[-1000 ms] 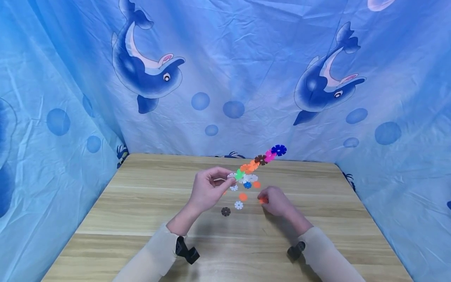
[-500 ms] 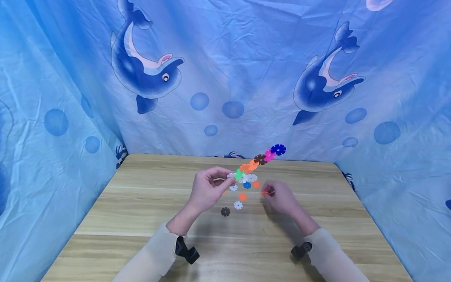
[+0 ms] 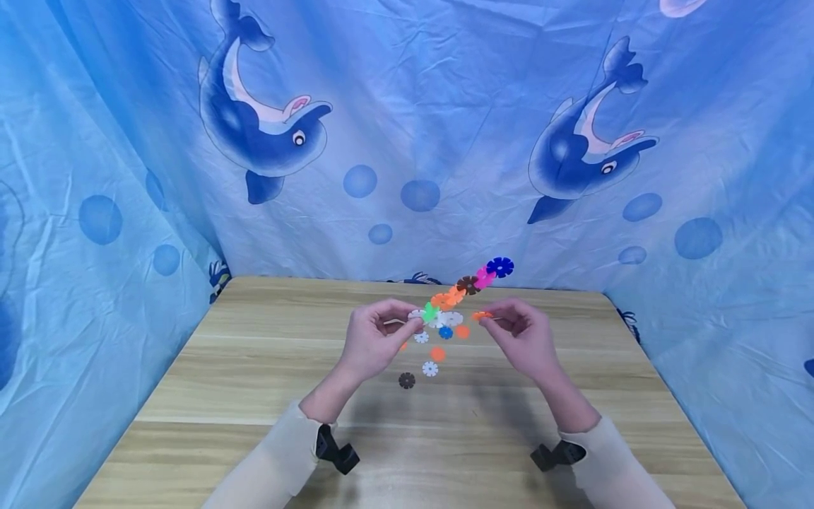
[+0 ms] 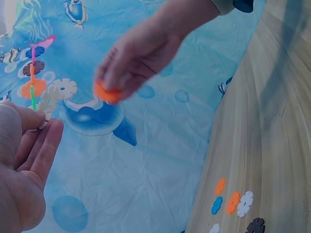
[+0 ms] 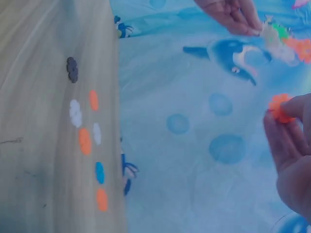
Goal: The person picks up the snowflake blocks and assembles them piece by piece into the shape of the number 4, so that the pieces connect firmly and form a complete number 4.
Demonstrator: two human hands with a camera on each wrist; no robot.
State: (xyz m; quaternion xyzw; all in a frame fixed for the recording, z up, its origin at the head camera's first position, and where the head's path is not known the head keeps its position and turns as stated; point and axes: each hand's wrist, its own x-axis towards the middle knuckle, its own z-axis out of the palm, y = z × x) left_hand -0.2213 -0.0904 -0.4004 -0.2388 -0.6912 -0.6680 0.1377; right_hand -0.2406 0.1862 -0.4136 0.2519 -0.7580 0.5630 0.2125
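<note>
My left hand (image 3: 379,339) pinches the white end of a chain of notched plastic discs, held up over the table. From that end the chain runs through a green disc (image 3: 430,312), orange discs (image 3: 448,297), a brown disc (image 3: 468,285) and a pink disc (image 3: 485,276) to a dark blue disc (image 3: 500,267). More white discs (image 4: 65,89) branch off beside the green one. Between thumb and fingertips my right hand (image 3: 523,338) pinches a single orange disc (image 5: 280,108), a short gap to the right of the white branch.
Loose discs lie on the wooden table (image 3: 254,396) below the hands: a brown disc (image 3: 407,380), white discs (image 3: 430,368), orange discs (image 3: 438,354) and a blue disc (image 3: 446,331). A blue curtain (image 3: 445,141) with dolphins surrounds the table's back and sides.
My right hand has lifted the orange disc off the tabletop and raised it to about the height of my left hand. The left hand and its chain have hardly moved.
</note>
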